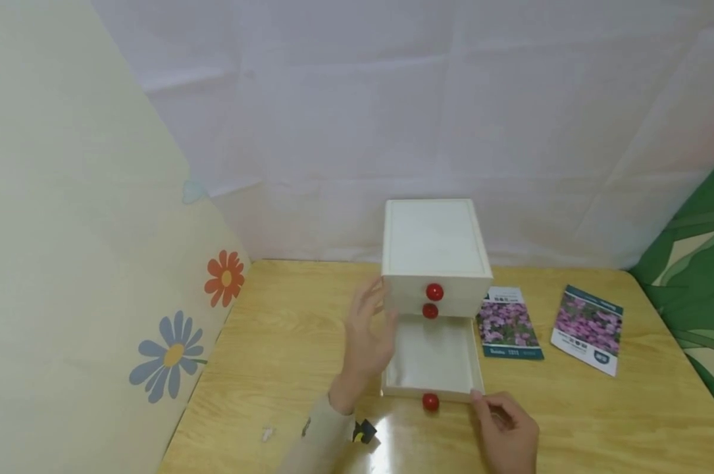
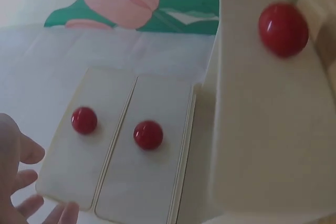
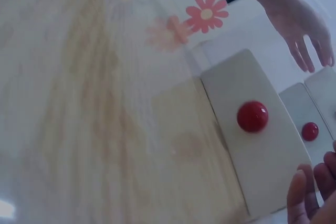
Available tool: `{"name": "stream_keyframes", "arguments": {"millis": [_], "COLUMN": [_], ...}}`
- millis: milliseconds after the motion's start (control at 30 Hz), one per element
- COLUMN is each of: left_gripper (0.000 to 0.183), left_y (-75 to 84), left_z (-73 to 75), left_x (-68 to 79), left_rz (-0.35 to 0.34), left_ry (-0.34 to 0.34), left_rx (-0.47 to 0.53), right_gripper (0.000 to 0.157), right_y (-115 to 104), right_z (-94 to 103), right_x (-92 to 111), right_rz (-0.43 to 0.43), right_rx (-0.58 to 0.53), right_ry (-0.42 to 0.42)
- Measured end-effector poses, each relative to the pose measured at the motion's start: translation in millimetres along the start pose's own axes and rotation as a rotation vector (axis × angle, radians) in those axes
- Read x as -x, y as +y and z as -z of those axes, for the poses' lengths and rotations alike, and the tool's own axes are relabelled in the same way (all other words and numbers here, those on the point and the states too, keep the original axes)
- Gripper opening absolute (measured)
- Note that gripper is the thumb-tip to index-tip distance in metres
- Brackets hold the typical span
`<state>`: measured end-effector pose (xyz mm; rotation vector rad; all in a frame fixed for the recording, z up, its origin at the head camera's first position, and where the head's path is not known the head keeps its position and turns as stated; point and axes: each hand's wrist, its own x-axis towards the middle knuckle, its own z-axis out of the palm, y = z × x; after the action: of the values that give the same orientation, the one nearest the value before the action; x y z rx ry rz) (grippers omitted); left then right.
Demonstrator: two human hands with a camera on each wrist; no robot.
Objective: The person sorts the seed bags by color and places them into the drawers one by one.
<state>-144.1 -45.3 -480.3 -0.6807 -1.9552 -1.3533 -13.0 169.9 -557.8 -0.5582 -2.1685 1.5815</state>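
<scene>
A small white chest of drawers with red ball knobs stands on the wooden table. Its bottom drawer is pulled out towards me, and no contents show inside. The two upper drawers are closed. My left hand is beside the chest's left side, fingers spread and loosely bent; whether the fingertips touch it I cannot tell. At the front right corner of the pulled-out drawer, my right hand pinches the edge between thumb and fingers. The drawer's red knob is untouched.
Two seed packets with pink flower pictures lie right of the chest, the nearer packet close against it and the other packet farther right. A small white scrap lies at the front left. A white cloth hangs behind the table.
</scene>
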Motion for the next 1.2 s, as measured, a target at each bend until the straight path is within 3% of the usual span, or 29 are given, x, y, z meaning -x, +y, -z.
{"name": "stream_keyframes", "arguments": {"millis": [167, 267, 400, 633, 800, 967, 1200], "left_gripper": [0.045, 0.044, 0.043, 0.043, 0.041, 0.041, 0.046], "left_y": [13.1, 19.3, 27.7, 41.1, 45.3, 48.7, 53.8], "left_z": [-9.3, -15.5, -25.1, -41.5, -52.2, -62.2, -77.7], "left_x": [16.6, 23.7, 28.3, 35.4, 38.0, 36.7, 34.3], "left_rz": [0.013, 0.05, 0.139, 0.313, 0.373, 0.432, 0.485], "left_ry": [0.01, -0.027, -0.108, -0.244, -0.333, -0.384, -0.449], "left_rx": [-0.058, -0.066, 0.014, 0.16, 0.206, 0.256, 0.285], "right_gripper": [0.014, 0.01, 0.007, 0.018, 0.025, 0.027, 0.029], "right_y": [1, 0, -4, -7, -4, -8, -10], "right_z": [11.9, 18.0, 25.0, 34.9, 40.2, 46.7, 49.0], "right_x": [-22, -36, -54, -89, -114, -140, -174], "right_rz": [0.068, 0.123, 0.227, 0.455, 0.577, 0.543, 0.55], "right_rx": [-0.06, -0.088, -0.093, -0.118, -0.1, 0.02, 0.085], "right_ry": [-0.002, 0.0, 0.001, -0.06, -0.085, -0.074, -0.068]}}
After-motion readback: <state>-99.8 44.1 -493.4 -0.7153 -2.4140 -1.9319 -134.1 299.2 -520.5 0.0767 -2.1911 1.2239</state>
